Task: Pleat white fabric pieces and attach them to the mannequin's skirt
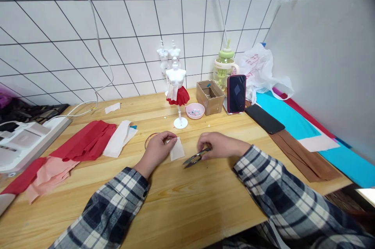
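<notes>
Between the thumb and fingers of my left hand (160, 147) is the top edge of a small piece of white fabric (177, 150). To its right, my right hand (213, 145) grips a pair of thread snips (193, 159), whose blades point left and down, just apart from the fabric. A thin reddish loop (149, 139), partly hidden, lies behind my left hand. Beyond both hands stands a white miniature dress form (176, 77) wearing a red skirt (181, 95) with a white fabric piece at its waist.
A pink bowl of beads (195, 111), a cardboard box (210, 98), a propped phone (236, 93) and a bottle (225, 63) stand at the back. Red fabric (84, 139) lies left, brown fabric (304, 155) and a black phone (264, 118) right. A power strip (32, 139) sits far left.
</notes>
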The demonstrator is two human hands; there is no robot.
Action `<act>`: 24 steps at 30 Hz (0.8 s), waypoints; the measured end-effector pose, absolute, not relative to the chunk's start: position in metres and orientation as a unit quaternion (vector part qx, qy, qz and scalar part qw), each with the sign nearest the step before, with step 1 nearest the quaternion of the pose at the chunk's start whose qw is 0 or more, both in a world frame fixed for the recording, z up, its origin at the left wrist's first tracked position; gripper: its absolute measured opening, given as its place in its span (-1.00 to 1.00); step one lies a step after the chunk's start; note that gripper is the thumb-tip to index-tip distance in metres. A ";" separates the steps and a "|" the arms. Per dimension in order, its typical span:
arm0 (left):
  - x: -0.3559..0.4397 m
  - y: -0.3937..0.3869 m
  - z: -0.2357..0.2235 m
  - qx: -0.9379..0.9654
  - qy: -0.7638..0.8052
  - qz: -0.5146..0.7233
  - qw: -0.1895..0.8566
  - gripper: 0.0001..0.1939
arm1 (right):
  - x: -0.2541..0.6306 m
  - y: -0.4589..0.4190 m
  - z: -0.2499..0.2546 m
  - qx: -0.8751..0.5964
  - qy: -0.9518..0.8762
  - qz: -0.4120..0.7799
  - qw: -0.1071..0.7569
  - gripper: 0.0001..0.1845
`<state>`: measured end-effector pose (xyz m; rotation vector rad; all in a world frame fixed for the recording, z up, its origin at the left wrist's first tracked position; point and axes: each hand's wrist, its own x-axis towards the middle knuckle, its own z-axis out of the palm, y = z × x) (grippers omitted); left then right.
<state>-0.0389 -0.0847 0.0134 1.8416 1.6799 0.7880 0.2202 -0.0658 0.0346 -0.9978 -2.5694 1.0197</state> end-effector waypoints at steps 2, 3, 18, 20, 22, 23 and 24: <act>-0.038 -0.085 0.016 0.698 0.625 0.266 0.227 -0.74 | 0.241 -0.051 0.029 -0.378 -0.847 0.341 0.152 -0.75; -0.037 -0.085 0.018 0.705 0.627 0.253 0.215 -0.75 | 0.251 -0.043 0.024 -0.412 -0.835 0.322 0.173 -0.76; -0.018 -0.097 0.021 0.769 0.587 0.224 0.116 -0.81 | 0.176 -0.066 0.012 -0.443 -0.808 0.244 0.302 -0.73; -0.016 -0.098 0.022 0.769 0.586 0.225 0.122 -0.81 | 0.172 -0.066 0.008 -0.457 -0.797 0.266 0.294 -0.78; -0.015 -0.099 0.022 0.769 0.586 0.222 0.127 -0.82 | 0.172 -0.065 0.004 -0.467 -0.789 0.279 0.286 -0.83; -0.014 -0.099 0.022 0.769 0.587 0.219 0.129 -0.82 | 0.173 -0.065 0.003 -0.469 -0.787 0.283 0.284 -0.85; -0.014 -0.099 0.022 0.768 0.588 0.217 0.131 -0.82 | 0.174 -0.064 0.003 -0.469 -0.785 0.287 0.284 -0.85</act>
